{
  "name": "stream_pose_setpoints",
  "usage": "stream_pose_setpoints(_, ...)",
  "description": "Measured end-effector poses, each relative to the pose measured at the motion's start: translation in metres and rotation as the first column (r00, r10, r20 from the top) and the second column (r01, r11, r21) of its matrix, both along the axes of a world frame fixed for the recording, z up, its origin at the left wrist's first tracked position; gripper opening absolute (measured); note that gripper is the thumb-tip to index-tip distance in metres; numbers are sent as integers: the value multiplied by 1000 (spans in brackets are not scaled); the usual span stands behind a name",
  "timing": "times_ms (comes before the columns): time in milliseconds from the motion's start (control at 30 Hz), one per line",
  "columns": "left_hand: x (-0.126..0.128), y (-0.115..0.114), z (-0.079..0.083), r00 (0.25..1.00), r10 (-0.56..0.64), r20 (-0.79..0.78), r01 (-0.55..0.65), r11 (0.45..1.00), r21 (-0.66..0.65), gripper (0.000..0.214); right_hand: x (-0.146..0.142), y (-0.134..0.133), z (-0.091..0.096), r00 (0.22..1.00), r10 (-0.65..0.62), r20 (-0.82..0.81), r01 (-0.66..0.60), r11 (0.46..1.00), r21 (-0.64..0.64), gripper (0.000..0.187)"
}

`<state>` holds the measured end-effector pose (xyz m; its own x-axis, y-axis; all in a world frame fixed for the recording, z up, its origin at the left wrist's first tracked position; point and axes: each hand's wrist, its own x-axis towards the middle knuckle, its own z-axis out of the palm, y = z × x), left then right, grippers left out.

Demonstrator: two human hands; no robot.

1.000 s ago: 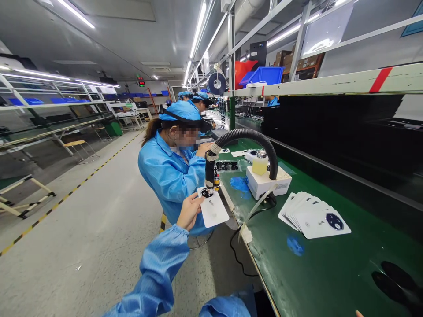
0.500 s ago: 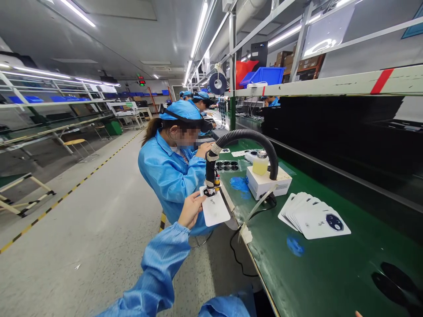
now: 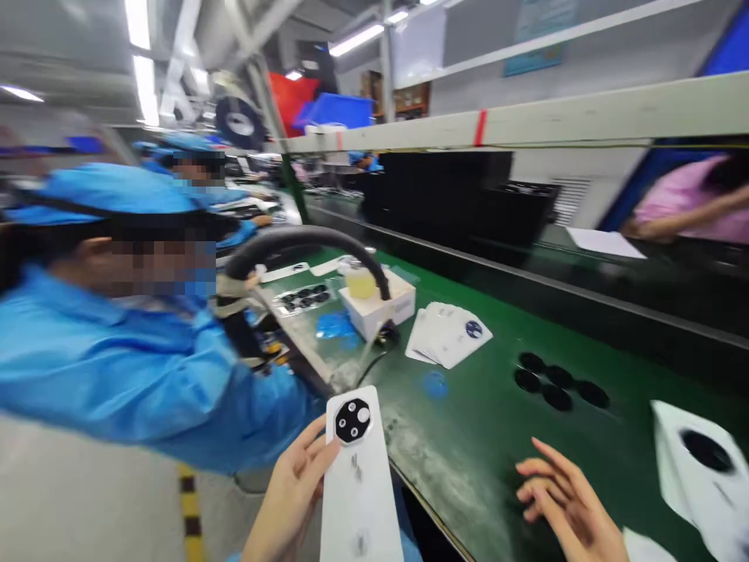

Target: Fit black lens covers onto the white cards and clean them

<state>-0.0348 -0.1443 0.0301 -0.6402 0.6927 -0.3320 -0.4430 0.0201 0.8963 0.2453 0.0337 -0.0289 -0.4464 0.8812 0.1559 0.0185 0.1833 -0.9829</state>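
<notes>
Head-worn camera looks forward, down on left hand [image 3: 286, 503], right hand [image 3: 565, 499].

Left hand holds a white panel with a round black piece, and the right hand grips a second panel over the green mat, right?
No: the right hand is open and empty over the green mat, as the head view shows. The left hand does hold the white panel with the round black piece.

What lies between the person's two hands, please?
In the head view, a pale scuffed patch on the green bench mat and the bench's front edge lie between the left hand, which holds a white card, and the right hand.
</notes>
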Motion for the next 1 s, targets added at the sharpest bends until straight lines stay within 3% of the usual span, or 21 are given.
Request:
stream_pose_setpoints(67, 22, 29, -6, 978, -210, -18, 209, 978, -18, 65, 23, 4, 9, 988, -126, 89, 113, 984, 134, 33)
stream_pose_setpoints(100, 33, 46, -11, 940, -338, -52, 337, 941, -22, 64, 36, 5, 12, 967, -211, 142, 184, 965, 185, 30)
stream_pose_setpoints(200, 71, 99, -29, 696, -691, -195, 696, 716, -53, 60, 78, 0, 14, 830, -487, 271, 366, 843, 395, 22)
stream_pose_setpoints(267, 95, 129, -42, 534, -802, -267, 815, 572, -89, 62, 99, -9, 12, 739, -593, 319, 425, 779, 462, 19)
stream_pose_setpoints(333, 115, 151, -52, 424, -852, -307, 871, 477, -120, 67, 111, -20, 10, 697, -615, 369, 423, 768, 481, 19)
stream_pose_setpoints(433, 131, 170, -62, 308, -854, -419, 892, 412, -186, 66, 113, -30, 9, 719, -521, 460, 296, 828, 475, 32)
stream_pose_setpoints(567, 130, 173, -63, 200, -760, -619, 845, 453, -284, 50, 105, -23, 8, 797, -329, 506, 115, 906, 407, 33)
stream_pose_setpoints(667, 126, 174, -58, 124, -674, -728, 793, 509, -336, 49, 102, -13, 6, 839, -292, 458, 137, 930, 342, 21)
stream_pose_setpoints(767, 127, 183, -51, 42, -622, -782, 784, 505, -360, 48, 98, -7, 10, 874, -321, 364, 246, 940, 237, 15)
stream_pose_setpoints(867, 129, 200, -45, -61, -585, -809, 829, 422, -368, 39, 90, -5, 18, 913, -332, 237, 327, 943, 59, 17)
stream_pose_setpoints(1000, 127, 215, -42, -225, -514, -828, 894, 228, -385, 45, 79, -4, 30, 947, -313, 67, 320, 932, -168, 22)
